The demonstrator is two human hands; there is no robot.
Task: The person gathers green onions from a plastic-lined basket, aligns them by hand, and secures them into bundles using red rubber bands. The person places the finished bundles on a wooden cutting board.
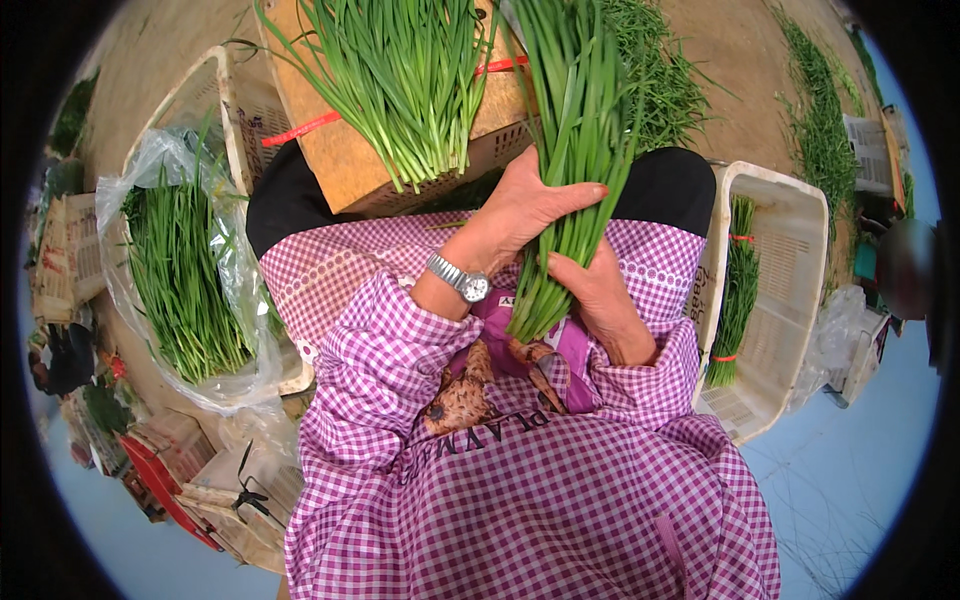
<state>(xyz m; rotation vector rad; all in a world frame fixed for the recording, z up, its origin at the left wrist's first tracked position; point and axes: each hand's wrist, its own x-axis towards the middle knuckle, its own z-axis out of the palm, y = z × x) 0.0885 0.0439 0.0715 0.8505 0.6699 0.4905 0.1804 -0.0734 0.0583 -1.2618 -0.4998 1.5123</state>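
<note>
A thick bunch of garlic chives (577,150) slants over my lap, its pale stem ends pointing towards my waist. My left hand (536,202), with a metal watch (459,277) on the wrist, grips it around the middle, thumb across the leaves. Lower down, my right hand (600,292) clasps the stem end from the right side. More loose chives (405,82) lie spread on a wooden board (334,176) in front of my knees, stems towards me. A red tie strip (301,129) lies across the board and passes beneath those chives.
On the left, a plastic-lined crate (232,120) holds loose chives (187,277). The white crate (780,300) at right contains chives bound with red ties (739,300). Scattered green leaves (660,82) lie beyond the board. Further crates (217,487) stand at lower left.
</note>
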